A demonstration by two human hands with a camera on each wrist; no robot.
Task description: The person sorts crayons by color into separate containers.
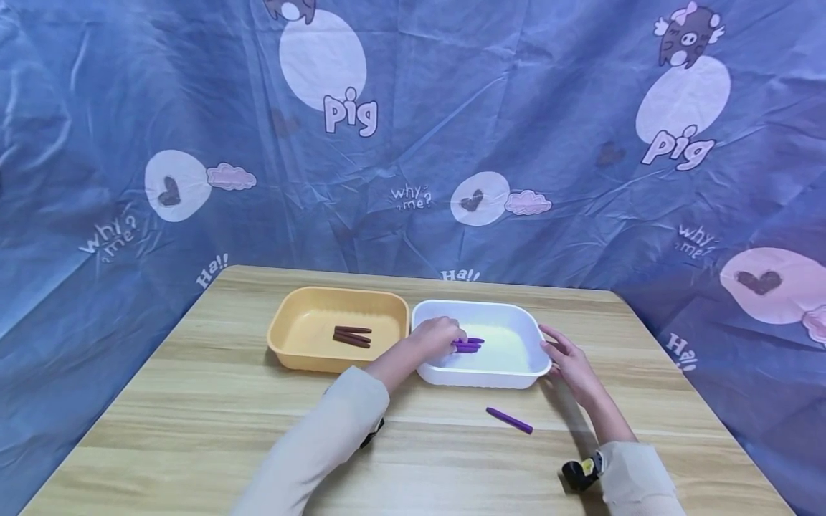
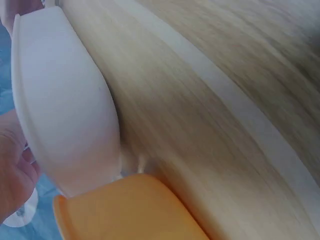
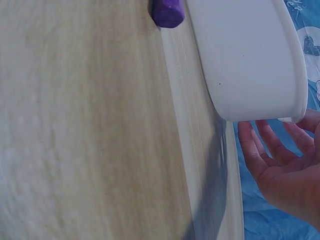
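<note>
Inside the white bin (image 1: 500, 378), my left hand (image 1: 439, 337) has its curled fingers at the left ends of several purple crayons (image 1: 474, 348), which stick out to the right; its fingertips are partly hidden. At the bin's right end, my right hand (image 1: 571, 364) grips the rim, thumb over the edge and fingers against the outer wall, as the right wrist view also shows. A single purple crayon (image 1: 510, 421) lies on the table in front of the bin. Several dark brown crayons (image 1: 352, 337) lie in the yellow bin (image 1: 303, 362) to the left.
Both bins stand side by side, almost touching, toward the back of the wooden table (image 1: 193, 430). A blue printed cloth (image 1: 413, 143) hangs behind the table and down its sides. Black wrist devices (image 1: 578, 474) are strapped near the cuffs.
</note>
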